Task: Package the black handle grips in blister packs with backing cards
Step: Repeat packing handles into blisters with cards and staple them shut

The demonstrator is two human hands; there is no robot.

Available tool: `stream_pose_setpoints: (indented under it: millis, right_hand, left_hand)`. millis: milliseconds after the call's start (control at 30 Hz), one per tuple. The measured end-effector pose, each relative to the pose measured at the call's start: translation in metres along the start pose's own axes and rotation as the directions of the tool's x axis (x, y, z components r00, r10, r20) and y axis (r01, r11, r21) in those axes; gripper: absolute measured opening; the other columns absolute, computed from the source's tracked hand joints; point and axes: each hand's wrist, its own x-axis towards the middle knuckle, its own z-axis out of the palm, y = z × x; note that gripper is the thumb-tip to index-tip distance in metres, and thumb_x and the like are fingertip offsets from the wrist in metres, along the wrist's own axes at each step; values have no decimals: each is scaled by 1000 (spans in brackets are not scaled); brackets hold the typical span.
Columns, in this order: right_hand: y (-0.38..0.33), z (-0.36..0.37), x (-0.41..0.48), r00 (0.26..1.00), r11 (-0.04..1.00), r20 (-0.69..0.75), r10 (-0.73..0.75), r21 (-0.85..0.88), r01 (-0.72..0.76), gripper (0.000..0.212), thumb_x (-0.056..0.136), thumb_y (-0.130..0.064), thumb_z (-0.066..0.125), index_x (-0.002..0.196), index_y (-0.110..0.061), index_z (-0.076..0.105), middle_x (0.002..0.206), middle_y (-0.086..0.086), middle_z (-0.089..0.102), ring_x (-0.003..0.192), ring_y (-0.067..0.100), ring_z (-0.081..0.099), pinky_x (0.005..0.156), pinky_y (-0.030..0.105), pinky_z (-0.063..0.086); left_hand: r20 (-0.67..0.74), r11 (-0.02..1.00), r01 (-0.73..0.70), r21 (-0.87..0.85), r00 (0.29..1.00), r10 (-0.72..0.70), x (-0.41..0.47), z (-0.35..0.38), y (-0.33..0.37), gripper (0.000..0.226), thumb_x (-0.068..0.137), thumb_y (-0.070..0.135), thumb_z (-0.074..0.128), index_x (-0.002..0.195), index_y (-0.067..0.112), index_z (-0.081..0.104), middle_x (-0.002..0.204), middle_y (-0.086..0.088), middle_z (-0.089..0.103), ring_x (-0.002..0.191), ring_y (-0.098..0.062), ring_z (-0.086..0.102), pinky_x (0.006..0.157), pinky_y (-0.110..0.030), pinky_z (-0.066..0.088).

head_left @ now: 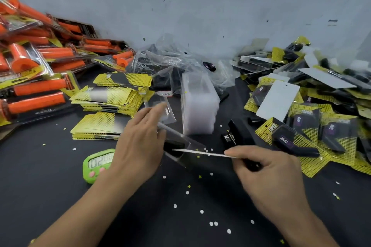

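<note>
- We count two hands. The left hand (140, 142) holds one clear blister (178, 136) by its near end, though blur hides how its fingers lie. The right hand (267, 170) pinches one card (200, 153) between thumb and forefinger.
- The blister holds one black grip (173, 145). It sits tilted just above the table (60, 196), between the hands.
- The card is seen edge-on, and its far tip meets the blister's open side.
- We see three stacks of yellow cards (108, 100) left of the hands.
- One stack of empty blisters (198, 102) stands upright behind the hands.
- One black stapler (239, 134) lies just beyond the right hand.
- One green timer (98, 164) is partly hidden by the left wrist.
- Clear bags (170, 60) at the wall hold dark grips, and we cannot count them.
- A pile of orange packs (36, 56) fills the left side, too many to count.
- A pile of black packs (311, 122) fills the right side, some of them face down.
- Many white and yellow paper dots (201, 211) are scattered over the table.
</note>
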Motion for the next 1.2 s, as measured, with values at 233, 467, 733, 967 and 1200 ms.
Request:
stream_pose_setpoints:
  millis: [233, 467, 733, 967, 1200]
  right_hand:
    - [1, 26, -9, 884, 963, 466, 33, -252, 97, 29, 68, -19, 63, 87, -31, 45, 96, -20, 55, 88, 9, 54, 74, 19, 42]
    - [13, 35, -4, 820, 990, 559, 118, -129, -55, 39, 69, -50, 61, 99, -38, 40, 115, -23, 53, 103, -2, 46, 77, 13, 37]
    - [5, 48, 0, 832, 992, 542, 120, -43, -115, 72, 68, -61, 65, 132, -65, 33, 116, -26, 51, 113, -2, 46, 91, 22, 39]
    - [3, 39, -5, 803, 996, 590, 78, -14, -86, 80, 65, -57, 57, 141, -61, 31, 123, -30, 40, 113, -5, 46, 90, 18, 39]
    - [1, 31, -3, 786, 986, 613, 72, 77, -151, 69, 67, -55, 65, 133, -61, 47, 130, -39, 44, 117, -13, 47, 91, 15, 41]
  left_hand:
    - [40, 925, 380, 16, 924, -380, -8, 3, 7, 28, 98, 35, 57, 110, 24, 34, 64, 7, 48, 65, -30, 53, 62, -37, 38]
    - [105, 874, 465, -142, 885, -454, -7, 14, 1, 30, 96, 35, 63, 105, 30, 35, 77, 7, 60, 71, -18, 55, 67, -37, 39]
    - [146, 805, 544, -235, 839, -525, 1, 18, -11, 18, 94, 28, 62, 102, 28, 46, 84, 5, 67, 73, -21, 66, 66, -38, 49]
    - [229, 580, 635, -511, 751, -620, 6, 19, -10, 29, 91, 13, 67, 101, 30, 45, 88, 1, 73, 49, -12, 69, 41, -21, 47]
    - [346, 643, 660, -389, 751, -562, -3, 14, 1, 77, 76, 9, 86, 131, 32, 37, 81, 7, 73, 58, -10, 70, 56, -37, 62]
